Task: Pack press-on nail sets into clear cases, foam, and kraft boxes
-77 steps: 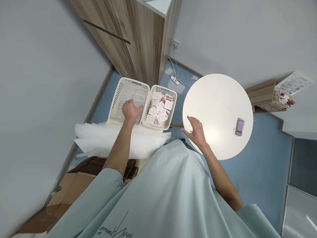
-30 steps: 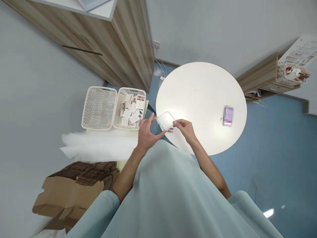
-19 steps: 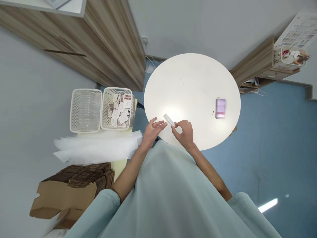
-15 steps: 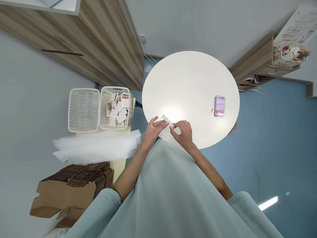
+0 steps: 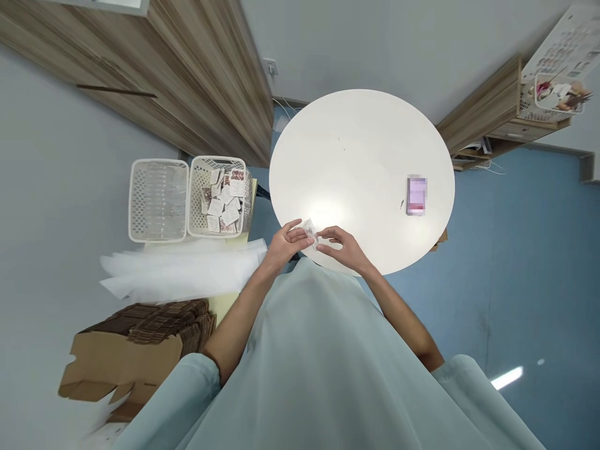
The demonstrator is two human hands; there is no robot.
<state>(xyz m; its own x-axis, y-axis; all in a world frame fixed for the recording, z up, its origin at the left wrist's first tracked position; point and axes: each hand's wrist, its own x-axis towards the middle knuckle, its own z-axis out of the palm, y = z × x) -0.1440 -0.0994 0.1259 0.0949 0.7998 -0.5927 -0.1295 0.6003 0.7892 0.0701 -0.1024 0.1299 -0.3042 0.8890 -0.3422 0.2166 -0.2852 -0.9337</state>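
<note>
A small clear plastic case [image 5: 309,227] with whitish contents is held over the near left edge of the round white table [image 5: 375,137]. My left hand [image 5: 287,244] grips its left side between thumb and fingers. From the right, the fingertips and thumb of my right hand [image 5: 343,247] close on the case's lower right end. What lies inside the case is too small to make out.
Left of the table stand a white basket of printed cards [image 5: 224,206] and a basket of clear plastic pieces [image 5: 162,200]. White translucent sheets [image 5: 182,272] and folded cardboard boxes [image 5: 126,359] lie nearer. A phone-like object [image 5: 416,195] rests on the table's right.
The case has turned from a narrow slanted side to a broader, more upright face. Both hands shifted slightly left with it and stayed on it.
</note>
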